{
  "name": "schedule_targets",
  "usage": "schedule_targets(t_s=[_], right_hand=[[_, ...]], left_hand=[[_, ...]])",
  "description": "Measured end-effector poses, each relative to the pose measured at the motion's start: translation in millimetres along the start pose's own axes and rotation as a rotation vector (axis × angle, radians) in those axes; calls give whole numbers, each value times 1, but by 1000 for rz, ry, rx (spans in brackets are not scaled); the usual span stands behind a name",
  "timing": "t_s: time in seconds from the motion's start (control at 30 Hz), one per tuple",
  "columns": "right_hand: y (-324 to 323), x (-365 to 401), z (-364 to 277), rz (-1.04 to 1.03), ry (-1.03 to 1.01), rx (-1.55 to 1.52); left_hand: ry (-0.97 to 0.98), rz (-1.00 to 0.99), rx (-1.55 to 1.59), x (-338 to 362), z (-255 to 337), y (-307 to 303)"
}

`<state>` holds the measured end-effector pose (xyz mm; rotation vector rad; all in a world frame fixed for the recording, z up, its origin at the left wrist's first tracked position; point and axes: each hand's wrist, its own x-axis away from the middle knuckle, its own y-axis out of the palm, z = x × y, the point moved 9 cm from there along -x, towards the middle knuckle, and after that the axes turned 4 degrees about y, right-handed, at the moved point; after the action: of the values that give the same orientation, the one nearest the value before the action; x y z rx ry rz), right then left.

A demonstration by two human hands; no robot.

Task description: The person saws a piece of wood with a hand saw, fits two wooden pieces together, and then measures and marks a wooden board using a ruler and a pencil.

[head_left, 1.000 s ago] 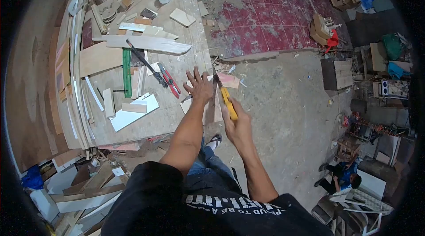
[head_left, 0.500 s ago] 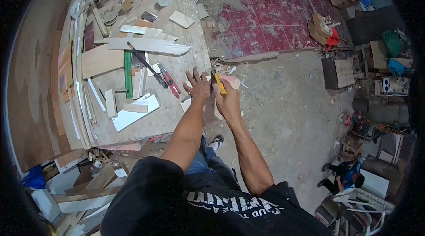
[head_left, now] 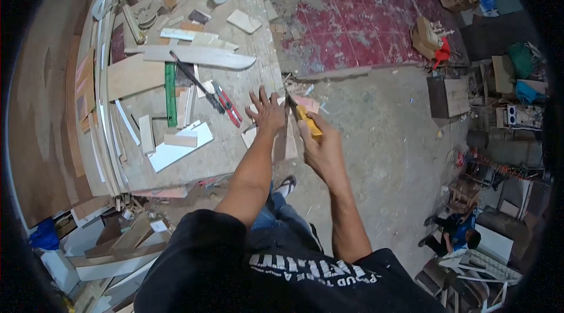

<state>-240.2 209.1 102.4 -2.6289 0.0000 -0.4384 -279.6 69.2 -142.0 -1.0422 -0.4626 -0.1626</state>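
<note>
At the workbench's point(head_left: 223, 154) right edge, my left hand point(head_left: 268, 114) lies flat with its fingers spread, pressing on a thin wooden board point(head_left: 286, 142). Just right of it, my right hand point(head_left: 322, 145) is wrapped round the yellow handle of a handsaw point(head_left: 307, 122). The saw's dark, narrow blade points up and left toward the board's edge beside my left fingers; part of it is hard to make out. Left of my left hand lie a red utility knife point(head_left: 228, 105) and a long dark tool point(head_left: 197, 82).
A pale shaped wooden piece point(head_left: 200, 57), a green strip point(head_left: 170, 95) and a white board point(head_left: 182, 147) lie on the bench among several offcuts. Scrap wood point(head_left: 117, 260) is piled at lower left. Another person point(head_left: 455, 233) sits at lower right.
My right hand has drawn the handsaw back, down and to the right, away from my left hand. The left hand stays pressed on the board.
</note>
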Motion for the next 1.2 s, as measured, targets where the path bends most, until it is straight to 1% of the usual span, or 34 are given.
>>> schedule_targets(t_s=[0.03, 0.07, 0.13, 0.17, 0.23, 0.27, 0.3, 0.37, 0.4, 0.47, 0.5, 0.57, 0.6, 0.63, 0.7, 0.77, 0.87, 0.9, 0.97, 1.0, 1.07, 1.1, 1.17, 1.2], right_hand=[[-5, 7, -6, -7, 21, -25], [2, -7, 2, -5, 6, -22], [20, -40, 23, 58, -234, 14], [33, -63, 37, 36, -176, 54], [33, -55, 30, 50, -168, 78], [30, -46, 30, 66, -150, 106], [21, -22, 20, 56, -96, 64], [1, 21, 6, 61, -31, -25], [2, 23, 8, 61, -28, -27], [0, 26, 1, 115, -130, -4], [9, 11, 8, 116, -126, -4], [42, -36, 28, 31, -52, 97], [37, -35, 24, 41, -67, 90], [28, -15, 27, 45, -55, 84], [9, 1, 16, 48, -92, 95], [-6, 36, 12, 80, -56, -19], [20, -6, 30, 116, -100, 62], [23, -11, 41, 114, -86, 63], [36, -37, 45, 46, -68, 81], [27, -14, 42, 50, -50, 78], [-3, 24, 18, 69, -22, 4], [-4, 42, 18, 59, 3, 3], [-12, 50, 7, 99, -85, 16], [0, 30, 19, 99, -79, 15]], left_hand=[[6, 22, -14, -4, 0, -1], [18, 57, -22, -15, 5, -8], [13, 58, -13, -20, 3, -7], [14, 49, -29, -21, 1, -4], [20, 55, -51, -20, 2, -12], [5, 29, -9, -14, 2, -9], [-12, 12, 44, -14, 6, -11], [-22, 2, 9, -11, 8, -11], [-26, 4, -29, -12, 8, -13], [-28, -18, -30, -13, 5, -9], [10, 15, -26, -18, 1, -4], [50, 50, -26, -14, 2, -3], [45, 62, -21, -21, 5, -11], [42, 40, -22, -14, 4, -8], [38, 61, -8, -23, 13, -17], [13, 25, -17, -8, 5, -9], [-5, 9, -43, -14, 6, -12], [22, 6, -41, -10, 2, -4], [66, 42, -47, -19, 7, -15], [50, 27, -13, -4, 3, -7], [28, 54, 40, -18, 8, -13], [28, 42, 8, -10, 4, -7], [19, 21, -19, -11, 8, -11], [18, 15, -21, -12, 6, -9]])
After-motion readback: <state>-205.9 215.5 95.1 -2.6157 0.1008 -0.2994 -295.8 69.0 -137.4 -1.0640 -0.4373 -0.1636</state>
